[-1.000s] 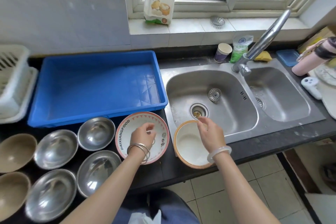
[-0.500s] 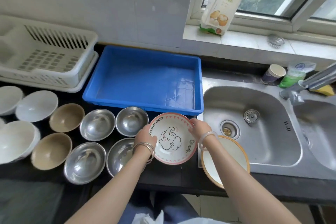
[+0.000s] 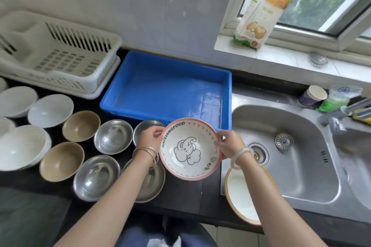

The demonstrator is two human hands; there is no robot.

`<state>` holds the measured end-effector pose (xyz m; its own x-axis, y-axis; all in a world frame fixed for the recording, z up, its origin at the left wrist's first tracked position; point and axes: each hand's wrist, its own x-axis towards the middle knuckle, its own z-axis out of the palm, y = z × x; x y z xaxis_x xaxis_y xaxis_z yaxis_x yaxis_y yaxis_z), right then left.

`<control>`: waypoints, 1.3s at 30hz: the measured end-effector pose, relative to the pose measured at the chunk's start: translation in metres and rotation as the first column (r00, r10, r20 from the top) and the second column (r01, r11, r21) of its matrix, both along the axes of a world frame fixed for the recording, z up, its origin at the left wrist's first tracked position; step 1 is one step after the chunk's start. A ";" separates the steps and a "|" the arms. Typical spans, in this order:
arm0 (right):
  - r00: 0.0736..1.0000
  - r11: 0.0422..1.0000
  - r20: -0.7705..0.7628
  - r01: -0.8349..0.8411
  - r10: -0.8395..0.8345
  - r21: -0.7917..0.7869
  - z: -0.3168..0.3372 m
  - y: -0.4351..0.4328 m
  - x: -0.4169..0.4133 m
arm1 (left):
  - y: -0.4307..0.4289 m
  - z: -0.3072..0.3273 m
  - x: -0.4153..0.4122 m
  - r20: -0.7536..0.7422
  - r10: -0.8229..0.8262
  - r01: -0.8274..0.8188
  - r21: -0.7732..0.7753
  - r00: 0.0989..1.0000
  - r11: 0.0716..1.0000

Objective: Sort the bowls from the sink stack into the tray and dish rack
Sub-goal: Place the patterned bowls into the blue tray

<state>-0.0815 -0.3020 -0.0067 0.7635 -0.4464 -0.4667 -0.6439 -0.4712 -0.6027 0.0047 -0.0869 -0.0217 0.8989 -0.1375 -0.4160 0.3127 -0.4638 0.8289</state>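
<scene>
I hold a pink-rimmed bowl point(image 3: 189, 149) with a cartoon elephant and the word BAIXIANGFOOD, tilted toward me above the counter. My left hand point(image 3: 149, 137) grips its left rim and my right hand point(image 3: 230, 144) grips its right rim. Just behind the bowl lies the blue tray point(image 3: 166, 88), with nothing in it. At the far left stands the white dish rack point(image 3: 58, 54), also holding nothing. An orange-rimmed white bowl point(image 3: 244, 194) rests by the sink's front edge, under my right forearm.
Several steel bowls point(image 3: 113, 136), two brown bowls point(image 3: 81, 125) and several white bowls point(image 3: 50, 110) stand on the black counter at left. The steel sink point(image 3: 285, 154) with its tap point(image 3: 341, 114) is at right. A paper cup point(image 3: 313, 95) and a flour bag point(image 3: 261, 16) sit behind.
My right hand left the orange-rimmed bowl and joined the left on the pink-rimmed bowl, which rose off the counter and tilted toward me. The view swung left, showing the rack.
</scene>
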 end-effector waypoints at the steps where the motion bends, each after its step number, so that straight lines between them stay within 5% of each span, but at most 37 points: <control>1: 0.999 0.999 0.026 0.029 -0.030 0.026 0.005 0.000 0.005 | 0.002 0.004 0.008 -0.010 0.022 -0.022 -0.041 1.000 0.999; 8: 0.973 0.970 0.135 0.159 -0.185 0.185 0.027 0.006 0.065 | 0.016 0.024 0.056 -0.147 0.128 -0.165 -0.277 0.981 0.947; 19: 0.927 0.833 0.049 0.309 -0.371 0.459 0.002 0.043 0.189 | 0.034 0.009 0.160 -0.171 0.216 -0.264 -0.347 0.961 0.900; 39: 0.892 0.772 0.013 0.383 -0.452 0.507 -0.064 0.067 0.251 | 0.044 -0.057 0.226 -0.329 0.268 -0.387 -0.381 0.906 0.840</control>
<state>0.1698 -0.2351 -0.0707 0.6216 -0.4807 -0.6185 -0.6108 0.1969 -0.7669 0.2306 -0.0425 -0.0787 0.7947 -0.0707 -0.6028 0.6069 0.0855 0.7902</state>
